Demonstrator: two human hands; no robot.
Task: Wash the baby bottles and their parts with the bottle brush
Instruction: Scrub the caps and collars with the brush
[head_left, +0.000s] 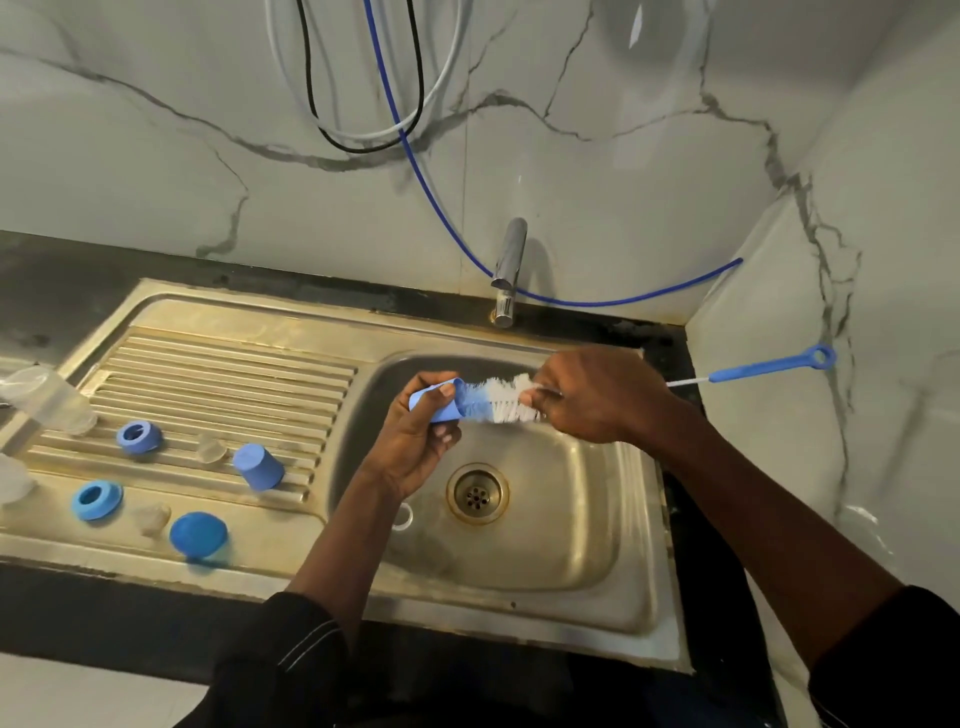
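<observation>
Above the sink, near its back edge, a person's left hand closes its grip round a blue cap, mouth facing right, while the right hand pinches the brush behind its bristles, long axis level, tip pointing left into the cap.

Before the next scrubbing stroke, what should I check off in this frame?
1. The left hand grips the blue cap: ok.
2. The right hand holds the bottle brush just behind its bristles: ok.
3. Bristle tip sits in the cap's opening: ok.
4. Both are held above the sink basin: ok.
5. Water from the tap: not ok, no stream visible.
6. Soap on the bristles: cannot tell.
</observation>
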